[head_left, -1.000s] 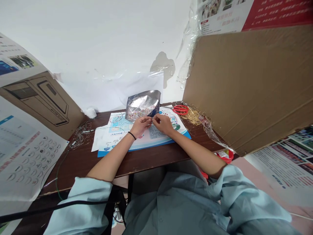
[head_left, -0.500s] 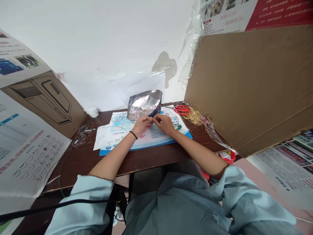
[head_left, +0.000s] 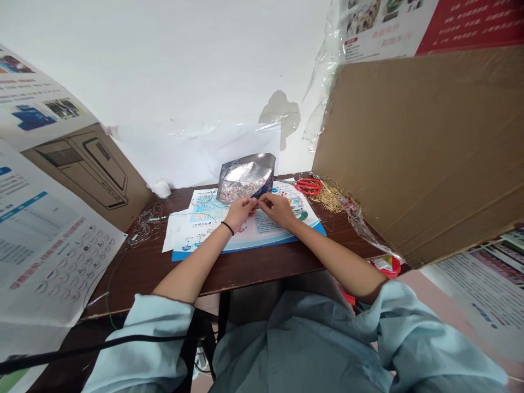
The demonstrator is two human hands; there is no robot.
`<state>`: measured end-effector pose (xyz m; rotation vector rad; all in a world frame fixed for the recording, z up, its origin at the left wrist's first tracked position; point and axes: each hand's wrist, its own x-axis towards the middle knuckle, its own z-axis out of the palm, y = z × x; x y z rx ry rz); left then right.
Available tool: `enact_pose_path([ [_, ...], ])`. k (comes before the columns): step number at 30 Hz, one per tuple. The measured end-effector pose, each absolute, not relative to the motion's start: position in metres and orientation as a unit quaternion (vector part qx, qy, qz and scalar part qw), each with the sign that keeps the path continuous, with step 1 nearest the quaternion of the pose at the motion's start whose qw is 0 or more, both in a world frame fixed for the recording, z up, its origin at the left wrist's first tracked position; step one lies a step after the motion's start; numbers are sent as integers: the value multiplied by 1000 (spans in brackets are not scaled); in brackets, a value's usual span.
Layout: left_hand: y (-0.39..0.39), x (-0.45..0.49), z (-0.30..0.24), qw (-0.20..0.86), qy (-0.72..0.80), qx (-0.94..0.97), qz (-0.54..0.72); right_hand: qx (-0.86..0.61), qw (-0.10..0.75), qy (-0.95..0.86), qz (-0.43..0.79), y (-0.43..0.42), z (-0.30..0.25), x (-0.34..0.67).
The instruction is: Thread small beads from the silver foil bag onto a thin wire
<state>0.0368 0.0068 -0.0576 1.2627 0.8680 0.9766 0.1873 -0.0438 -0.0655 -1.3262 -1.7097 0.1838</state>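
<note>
My left hand (head_left: 241,210) and my right hand (head_left: 279,209) meet fingertip to fingertip over a printed blue-and-white sheet (head_left: 245,229) on a dark wooden table (head_left: 254,267). Both hands are pinched closed on something too small to name. Just behind them stands an open silver foil pouch (head_left: 245,177) with small pale beads inside. A black band sits on my left wrist.
Red-handled scissors (head_left: 308,186) and a heap of thin gold pins (head_left: 331,197) lie at the back right. A large cardboard sheet (head_left: 417,147) walls off the right side. A printed box (head_left: 88,169) and tangled thin wire (head_left: 143,224) are at the left. A red container (head_left: 387,265) sits by the table's right edge.
My hands have kept their pinched pose in front of the pouch. The view has shifted slightly, so everything sits a little further right and lower.
</note>
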Motion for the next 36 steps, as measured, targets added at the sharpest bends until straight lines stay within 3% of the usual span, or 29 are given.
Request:
enact_pose_path([
  [16, 48, 4, -36, 494, 428, 314, 689, -584, 418, -692, 70, -48, -59, 188],
  [23, 65, -13, -39, 460, 432, 294, 718, -595, 389, -703, 32, -49, -58, 192],
  [31, 74, -23, -37, 432, 444, 275, 735, -647, 271, -712, 0, -50, -54, 194],
  [36, 78, -34, -29, 357, 491, 290, 740, -662, 201, -722, 6, -55, -51, 195],
])
